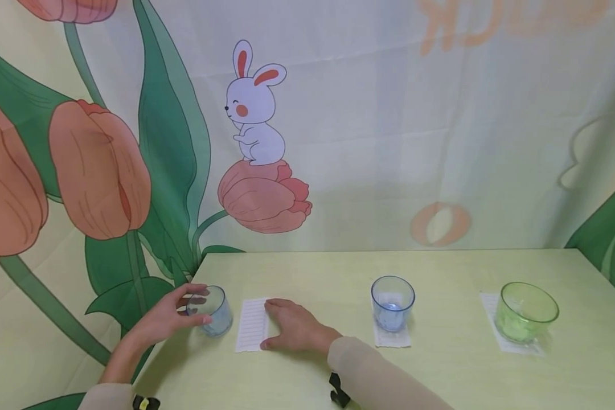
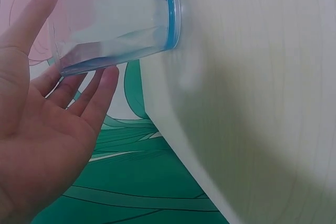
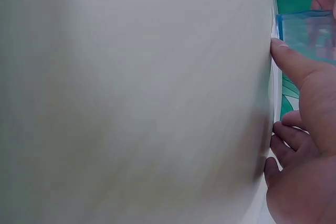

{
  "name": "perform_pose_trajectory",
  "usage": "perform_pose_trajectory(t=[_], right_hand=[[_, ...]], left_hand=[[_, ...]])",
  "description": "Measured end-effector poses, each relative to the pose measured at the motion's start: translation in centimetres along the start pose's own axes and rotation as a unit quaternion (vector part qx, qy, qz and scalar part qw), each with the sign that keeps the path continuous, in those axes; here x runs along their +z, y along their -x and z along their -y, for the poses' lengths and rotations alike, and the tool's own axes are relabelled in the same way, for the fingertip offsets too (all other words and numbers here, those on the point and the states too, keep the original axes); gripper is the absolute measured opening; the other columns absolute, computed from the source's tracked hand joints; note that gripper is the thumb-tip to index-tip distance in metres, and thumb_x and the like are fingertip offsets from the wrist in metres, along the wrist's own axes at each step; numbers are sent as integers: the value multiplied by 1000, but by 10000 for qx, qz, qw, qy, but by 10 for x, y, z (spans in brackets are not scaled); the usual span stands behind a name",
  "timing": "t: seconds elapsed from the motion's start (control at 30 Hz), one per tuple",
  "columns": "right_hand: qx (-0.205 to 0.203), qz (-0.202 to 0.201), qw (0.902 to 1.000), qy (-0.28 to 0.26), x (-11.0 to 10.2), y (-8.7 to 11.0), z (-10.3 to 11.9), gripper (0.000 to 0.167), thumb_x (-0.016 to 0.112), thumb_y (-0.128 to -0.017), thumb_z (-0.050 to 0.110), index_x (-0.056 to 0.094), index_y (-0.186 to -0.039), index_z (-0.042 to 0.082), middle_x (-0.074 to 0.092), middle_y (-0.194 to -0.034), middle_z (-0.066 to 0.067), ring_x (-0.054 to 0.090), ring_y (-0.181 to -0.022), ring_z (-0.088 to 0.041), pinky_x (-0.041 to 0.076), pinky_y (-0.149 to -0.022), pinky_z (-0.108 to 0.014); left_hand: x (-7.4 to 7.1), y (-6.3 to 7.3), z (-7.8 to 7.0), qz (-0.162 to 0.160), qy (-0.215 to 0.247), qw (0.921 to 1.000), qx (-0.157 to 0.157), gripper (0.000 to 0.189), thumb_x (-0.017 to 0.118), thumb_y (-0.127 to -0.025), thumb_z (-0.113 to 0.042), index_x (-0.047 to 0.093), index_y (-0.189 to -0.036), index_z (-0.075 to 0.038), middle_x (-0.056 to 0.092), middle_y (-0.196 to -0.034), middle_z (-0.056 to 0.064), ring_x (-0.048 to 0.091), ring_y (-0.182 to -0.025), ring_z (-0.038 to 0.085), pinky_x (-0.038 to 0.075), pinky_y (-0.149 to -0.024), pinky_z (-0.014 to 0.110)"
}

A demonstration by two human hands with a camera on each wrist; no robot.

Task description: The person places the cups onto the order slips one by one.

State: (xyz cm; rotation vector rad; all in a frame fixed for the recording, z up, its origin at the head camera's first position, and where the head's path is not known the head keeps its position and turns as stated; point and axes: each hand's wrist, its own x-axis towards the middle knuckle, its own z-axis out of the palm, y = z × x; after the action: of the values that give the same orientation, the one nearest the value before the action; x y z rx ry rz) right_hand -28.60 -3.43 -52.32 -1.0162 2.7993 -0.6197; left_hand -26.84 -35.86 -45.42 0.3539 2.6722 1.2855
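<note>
A light-blue glass cup [image 1: 221,320] stands upright near the table's left edge. My left hand [image 1: 166,318] holds it from the left, thumb at the near side and fingers reaching around the far side. In the left wrist view, the thumb and fingers of that hand [image 2: 52,135] lie about the upper part of the cup [image 2: 115,19]. Just right of the cup is a lined slip of paper [image 1: 251,327]. My right hand [image 1: 298,328] touches the paper's right edge with thumb and fingertips, fingers spread. The right wrist view shows this hand [image 3: 310,124] with its fingertips at the table surface.
Farther right, a blue-rimmed glass [image 1: 392,307] stands on another paper slip [image 1: 389,340]. A green glass bowl [image 1: 525,316] sits on a third slip [image 1: 492,319] at the right. Behind the pale table [image 1: 328,273] hangs a printed backdrop [image 1: 348,142] with tulips and a rabbit.
</note>
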Motion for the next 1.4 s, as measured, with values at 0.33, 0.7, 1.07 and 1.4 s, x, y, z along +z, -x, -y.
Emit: perform_pose_trajectory(t=[0.33,0.7,1.07,1.4], right_hand=[[25,45,10000,-20,-4,3,0,92,81,-91,52,45,-160,3,43,-166,-7,38,-154,-22,33,-124,-34],[2,75,10000,16,-4,5,4,91,82,-91,52,47,-159,3,44,-165,-8,39,-154,-22,32,-125,-33],[25,63,10000,-56,-7,6,3,91,82,-90,52,47,-159,4,45,-164,-8,39,-153,-23,33,-125,-34],[12,-13,9999,-107,-8,5,4,92,84,-89,52,48,-158,3,47,-163,-10,41,-152,-25,34,-124,-38]], left_hand=[[1,-1,-6,-24,-111,9999,-17,77,87,-91,-32,49,-152,-6,55,-149,22,56,-135,41,56,-95,31],[5,-2,-7,-87,73,9995,282,72,86,-92,-25,50,-152,-6,59,-144,13,59,-133,39,56,-98,30],[29,-17,-45,155,166,9969,759,71,89,-89,-21,54,-149,-6,60,-143,15,60,-131,40,56,-102,34],[43,-27,-49,316,-45,9969,725,76,91,-87,-26,53,-149,-5,59,-144,18,60,-130,43,56,-102,48]])
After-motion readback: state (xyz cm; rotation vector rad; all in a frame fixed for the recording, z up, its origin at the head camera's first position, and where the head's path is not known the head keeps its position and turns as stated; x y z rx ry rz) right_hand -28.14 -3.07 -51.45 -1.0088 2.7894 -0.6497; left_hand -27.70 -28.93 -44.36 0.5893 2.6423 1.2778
